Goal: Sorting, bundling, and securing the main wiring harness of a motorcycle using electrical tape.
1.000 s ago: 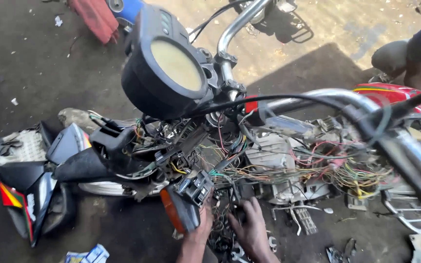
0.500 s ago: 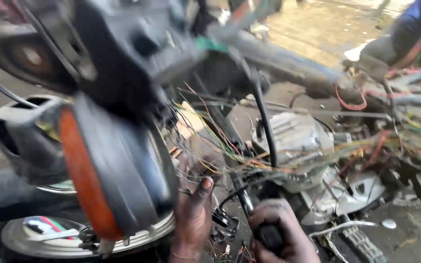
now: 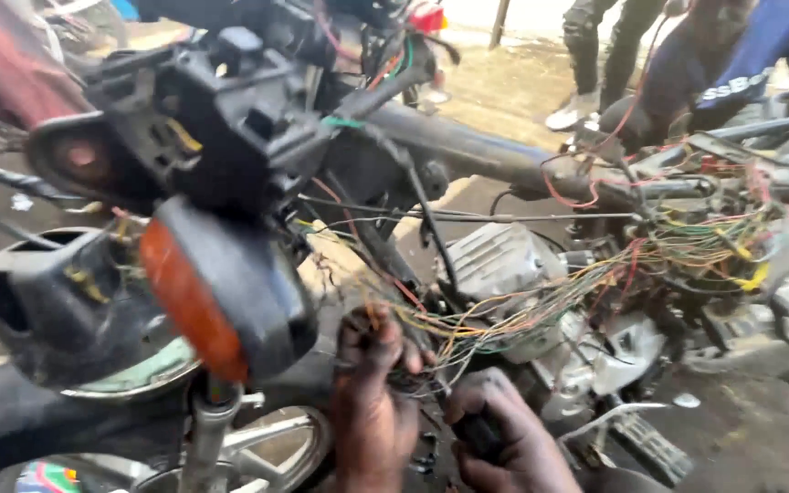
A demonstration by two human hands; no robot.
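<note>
My left hand (image 3: pixel 372 365) is closed into a fist around a bunch of the loose wires (image 3: pixel 468 319), pinching them near the bike's frame so the tangle stays out of my way and taut. My right hand (image 3: pixel 504 438), at about four o'clock from the left, is wrapped shut on a dark handle (image 3: pixel 477 436), maybe a tool; its working end is hidden, so I cannot tell what it is. The wires fan out toward two o'clock, over the silver engine (image 3: pixel 504 260), into a thick knot of coloured harness (image 3: pixel 714 237). At ten o'clock from my hands the orange turn signal (image 3: pixel 189 306) hangs close to my view, under the black headlight housing (image 3: pixel 221 128). Another person in a blue shirt (image 3: pixel 778 46) crouches at one o'clock.
</note>
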